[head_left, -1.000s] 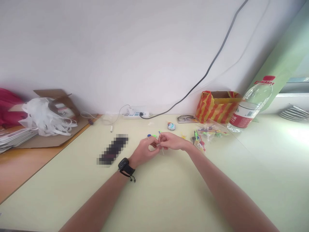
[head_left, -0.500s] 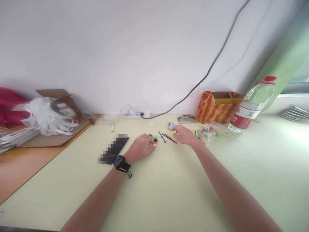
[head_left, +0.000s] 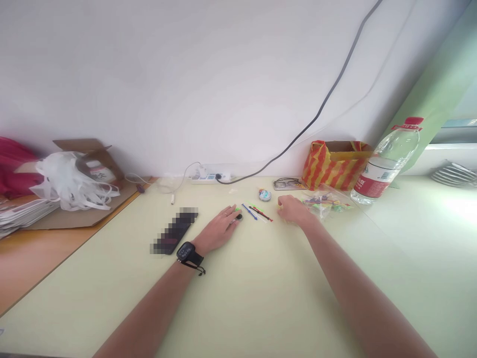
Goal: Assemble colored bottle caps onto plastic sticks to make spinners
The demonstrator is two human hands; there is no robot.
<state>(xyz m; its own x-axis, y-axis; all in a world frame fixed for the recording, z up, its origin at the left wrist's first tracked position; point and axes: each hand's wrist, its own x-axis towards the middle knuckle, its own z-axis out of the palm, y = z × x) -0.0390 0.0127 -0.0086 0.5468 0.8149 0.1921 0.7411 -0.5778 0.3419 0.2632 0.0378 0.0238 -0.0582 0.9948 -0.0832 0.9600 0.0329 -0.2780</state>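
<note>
My left hand (head_left: 219,227), with a dark watch (head_left: 185,252) on its wrist, lies on the table with fingers stretched out. Its fingertips partly cover small round pieces, of which a green one (head_left: 238,209) and a black one (head_left: 239,217) show. To their right is a small group of thin plastic sticks, including a blue stick (head_left: 249,212) and a red-and-black stick (head_left: 261,214). My right hand (head_left: 292,210) is closed with fingers curled down, just left of a clear plastic bag (head_left: 328,203) of coloured sticks. Whatever is in its fingers is hidden.
A small round container (head_left: 265,195) and eyeglasses (head_left: 287,183) lie toward the wall. Behind the bag stand a striped bag (head_left: 330,166) and a large water bottle (head_left: 385,164). A phone (head_left: 175,232) lies left, a power strip (head_left: 210,177) by the wall.
My right hand has moved right, away from the round container, and its fingers have curled. My left hand has flattened from a pinch over the round pieces.
</note>
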